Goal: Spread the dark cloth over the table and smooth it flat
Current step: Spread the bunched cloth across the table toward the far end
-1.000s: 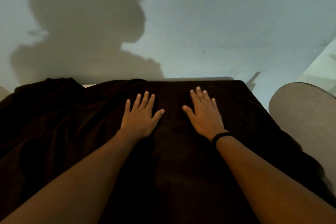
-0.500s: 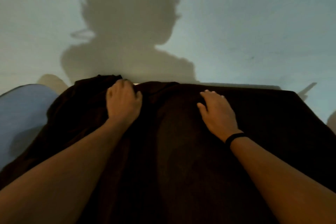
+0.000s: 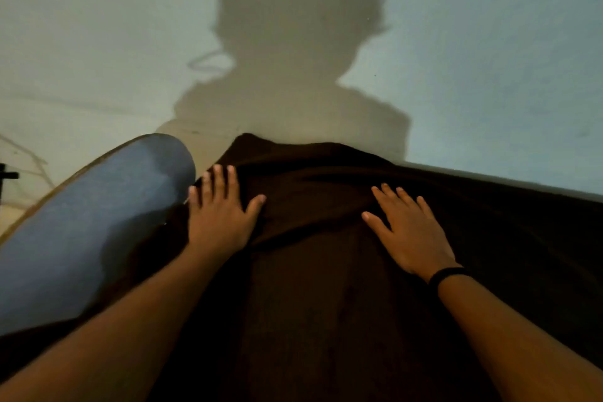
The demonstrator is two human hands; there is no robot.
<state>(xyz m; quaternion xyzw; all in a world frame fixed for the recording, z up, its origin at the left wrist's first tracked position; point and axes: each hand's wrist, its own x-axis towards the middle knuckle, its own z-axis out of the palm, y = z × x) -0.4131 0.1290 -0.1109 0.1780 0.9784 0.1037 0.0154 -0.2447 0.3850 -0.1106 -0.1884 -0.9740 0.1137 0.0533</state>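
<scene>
The dark brown cloth (image 3: 326, 287) covers the table and hides its top. Folds bunch up at the far edge, between and beyond my hands. My left hand (image 3: 220, 215) lies flat on the cloth near its far left corner, fingers spread, palm down. My right hand (image 3: 409, 232) presses flat on the cloth to the right, fingers apart, a black band on its wrist. Neither hand grips the fabric.
A blue rounded object with a tan rim (image 3: 85, 232) stands at the left, close to my left hand and against the cloth's edge. A pale wall (image 3: 489, 59) rises right behind the table, with a person's shadow on it.
The view has swung left, bringing the blue object in. My left hand, curled on the bunched far edge half a second ago, now lies flat and spread. My right hand stays flat.
</scene>
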